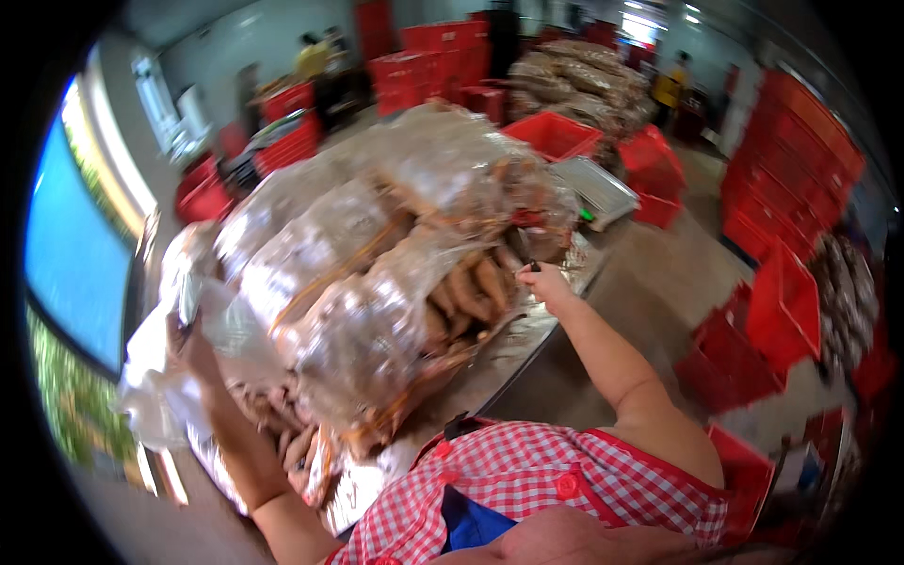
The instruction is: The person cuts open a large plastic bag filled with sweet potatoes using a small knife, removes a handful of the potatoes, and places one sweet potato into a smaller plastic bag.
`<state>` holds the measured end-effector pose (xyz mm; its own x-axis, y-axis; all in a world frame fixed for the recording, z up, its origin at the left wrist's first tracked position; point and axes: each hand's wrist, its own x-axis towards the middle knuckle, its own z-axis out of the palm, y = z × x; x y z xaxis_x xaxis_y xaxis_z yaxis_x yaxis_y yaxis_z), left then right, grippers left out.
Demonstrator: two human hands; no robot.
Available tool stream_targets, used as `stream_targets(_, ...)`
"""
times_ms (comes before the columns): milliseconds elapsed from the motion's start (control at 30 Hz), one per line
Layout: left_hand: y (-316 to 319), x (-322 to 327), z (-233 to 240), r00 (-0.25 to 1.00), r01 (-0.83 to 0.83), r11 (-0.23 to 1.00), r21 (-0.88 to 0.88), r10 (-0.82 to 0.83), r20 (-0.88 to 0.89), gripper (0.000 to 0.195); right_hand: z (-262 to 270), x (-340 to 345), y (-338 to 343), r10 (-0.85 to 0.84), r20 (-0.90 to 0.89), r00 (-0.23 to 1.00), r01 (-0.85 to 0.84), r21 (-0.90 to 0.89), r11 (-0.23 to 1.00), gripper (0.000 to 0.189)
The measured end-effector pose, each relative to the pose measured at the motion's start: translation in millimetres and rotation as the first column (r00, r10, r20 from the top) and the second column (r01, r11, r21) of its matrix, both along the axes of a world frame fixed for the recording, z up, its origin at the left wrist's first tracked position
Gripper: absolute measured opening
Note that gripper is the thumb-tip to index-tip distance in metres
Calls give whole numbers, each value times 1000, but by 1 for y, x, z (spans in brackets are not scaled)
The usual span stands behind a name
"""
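On the left, my left hand (189, 347) is raised and closed on a thin clear plastic bag (240, 328); blur hides its fingertips. My right hand (549, 288) grips a small dark-handled tool (534, 266), perhaps a knife, whose far end is hard to make out. Just left of that hand, brown elongated root vegetables (462, 296) show through the open end of a large clear plastic sack (367, 318). More full sacks (318, 233) lie behind it on a metal-topped table (505, 357). Loose roots (293, 441) lie near my left forearm.
A shallow metal tray or scale (597, 191) stands at the table's far right corner. Red plastic crates (784, 169) are stacked on the right, with others (752, 339) on the floor. Piled sacks (579, 78) stand behind. Two people (314, 60) (671, 85) are in the background.
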<state>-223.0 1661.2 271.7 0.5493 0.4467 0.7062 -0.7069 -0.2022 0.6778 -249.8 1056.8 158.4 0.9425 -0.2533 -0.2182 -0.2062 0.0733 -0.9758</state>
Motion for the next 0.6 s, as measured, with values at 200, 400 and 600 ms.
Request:
stream_targets(200,-71,96,-43,993,-32,356,934,119,-11,10,-90,-37,-155,-467,49,883,468,-39,883,15)
stream_targets(400,-44,68,-169,772,369,260,892,448,-450,29,-125,-60,-205,-446,-222,867,446,-57,893,12)
stream_targets(600,-70,122,-121,654,217,660,719,449,-609,33,-221,-38,-255,-400,-229,887,360,-199,912,11)
